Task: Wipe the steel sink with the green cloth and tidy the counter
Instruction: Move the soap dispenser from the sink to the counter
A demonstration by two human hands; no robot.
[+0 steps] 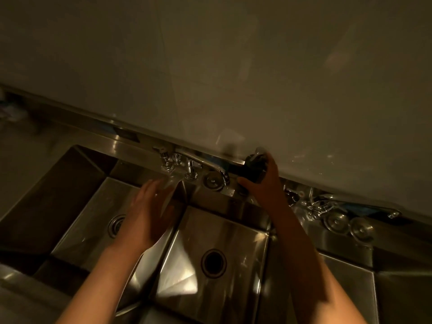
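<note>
Both forearms reach from the near edge over the steel sink (240, 232); the left hand (149, 211) hovers above the divider between the basins, fingers spread and relaxed, holding nothing, though blur hides any contact. Past the faucet (210, 164), the right hand (264, 183) is wrapped around a dark bottle-like object (253, 167) at the back ledge. This looks like counter tidying: keep it upright, lift clear of the spout; no green cloth is in view.

Dim, warm yellowish light. Bright glare patches on the steel sink (233, 253) floor; deep shadows fill its left basin. The left hand (149, 213) is motion-blurred, and the wide lens bends edges.
</note>
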